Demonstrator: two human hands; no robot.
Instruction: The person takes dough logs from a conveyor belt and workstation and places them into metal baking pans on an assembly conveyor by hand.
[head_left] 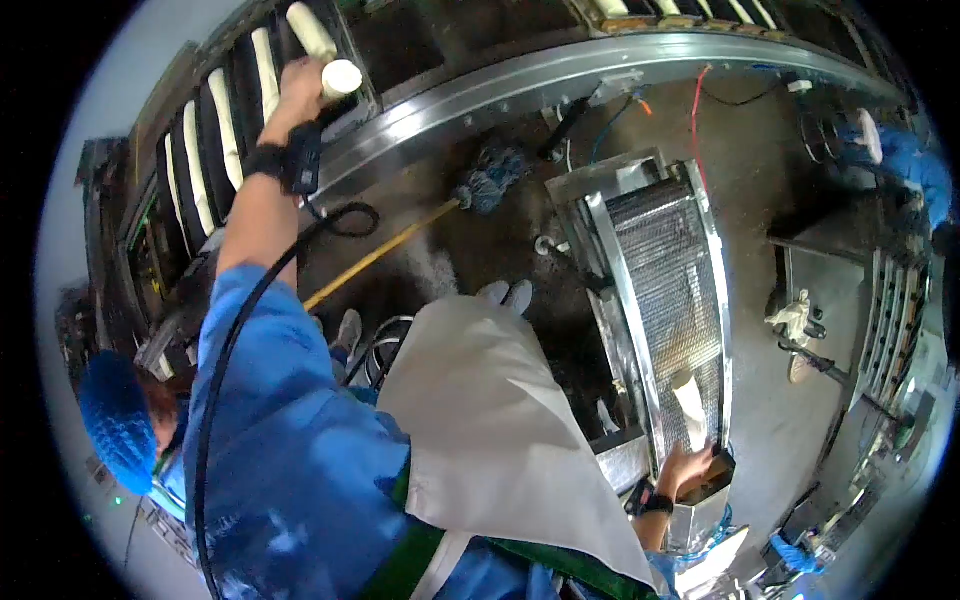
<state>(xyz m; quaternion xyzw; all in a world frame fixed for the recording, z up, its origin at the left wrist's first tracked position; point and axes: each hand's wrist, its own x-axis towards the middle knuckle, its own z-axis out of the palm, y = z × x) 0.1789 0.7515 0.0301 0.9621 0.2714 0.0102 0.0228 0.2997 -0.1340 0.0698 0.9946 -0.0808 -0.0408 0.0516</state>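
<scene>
My left hand point(298, 92) is stretched out to the upper left over a dark grooved tray point(245, 80). Its fingers are closed around a pale dough roll point(342, 77), whose round end faces me. Beside it lies another dough roll point(312, 32), with several more in the grooves farther left. At the lower right, my right hand point(684, 467) is at the near end of a mesh conveyor point(665, 270). The fingers close about the lower end of a dough roll point(689, 400) lying on the mesh; the hand partly hides that end.
A metal rail point(480, 85) runs along the tray line. A mop point(490, 180) with a yellow handle lies across the floor. A person in a blue hair cover point(118, 408) is at the left; another in blue point(915, 170) is at far right. A metal cart point(825, 290) stands right.
</scene>
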